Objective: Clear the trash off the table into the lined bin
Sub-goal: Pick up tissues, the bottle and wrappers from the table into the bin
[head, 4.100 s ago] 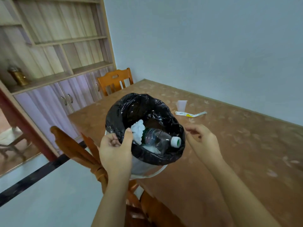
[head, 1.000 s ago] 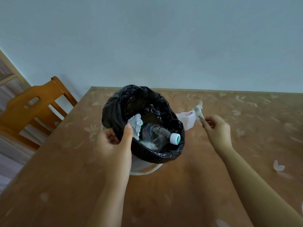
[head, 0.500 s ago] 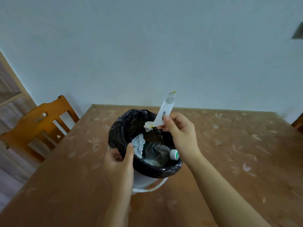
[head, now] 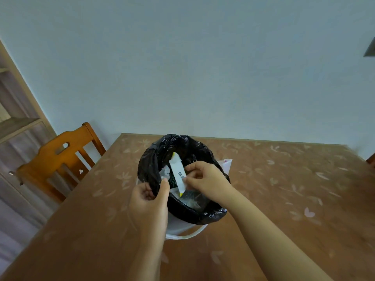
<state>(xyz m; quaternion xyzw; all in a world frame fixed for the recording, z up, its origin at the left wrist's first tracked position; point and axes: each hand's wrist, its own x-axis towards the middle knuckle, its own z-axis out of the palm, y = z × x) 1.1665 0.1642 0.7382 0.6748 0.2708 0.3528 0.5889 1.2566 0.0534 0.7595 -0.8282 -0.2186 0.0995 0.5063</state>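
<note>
Black liner (head: 151, 165) pinched by left hand (head: 149, 196); right hand (head: 207, 176) grips wrapper (head: 178, 174) inside bin (head: 182, 228).

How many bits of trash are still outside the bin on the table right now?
1: a white piece on the table behind the bin, partly hidden by the black liner. More may lie out of view.

The brown worktop (head: 284, 179), patterned with pale leaf sprigs, carries a white bin (head: 178, 228) lined with a black bag (head: 152, 159); a white packet (head: 226, 166) lies just behind the bin.
</note>
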